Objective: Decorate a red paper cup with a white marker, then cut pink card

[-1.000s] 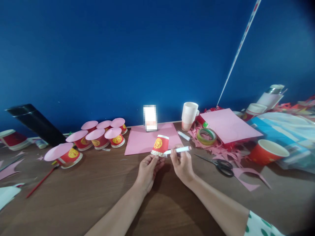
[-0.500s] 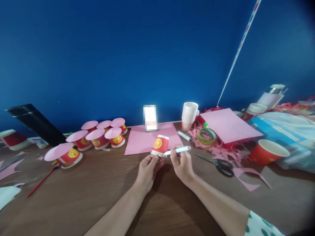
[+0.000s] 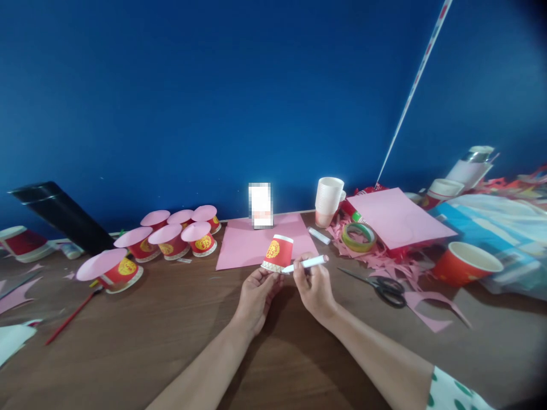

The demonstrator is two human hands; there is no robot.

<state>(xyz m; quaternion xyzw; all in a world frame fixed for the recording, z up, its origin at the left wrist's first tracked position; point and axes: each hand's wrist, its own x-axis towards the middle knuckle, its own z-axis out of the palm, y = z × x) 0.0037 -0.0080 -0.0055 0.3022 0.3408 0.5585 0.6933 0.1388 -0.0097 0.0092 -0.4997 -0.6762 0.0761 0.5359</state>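
Pinched at its lower rim by my left hand [image 3: 257, 293] is a small red paper cup [image 3: 282, 250] with a yellow emblem and a pale patterned band along the bottom. My right hand [image 3: 315, 285] grips a white marker [image 3: 314, 261] like a pen. The marker's tip meets or nearly meets the right end of the patterned band. Behind the cup, a pink paper sheet [image 3: 239, 239] lies on the table. A white marker cap [image 3: 319, 236] rests at the sheet's right edge.
Several red cups with pink discs on top [image 3: 166, 233] stand at the left, near a black bottle [image 3: 64, 213] and red brush [image 3: 72, 316]. At the right are stacked paper cups [image 3: 329, 196], tape [image 3: 358, 237], scissors [image 3: 388, 290], pink scraps and an orange cup [image 3: 465, 265].
The marker and my right hand have shifted slightly left and down along the cup's band. My left hand keeps its hold, with the cup almost unmoved.
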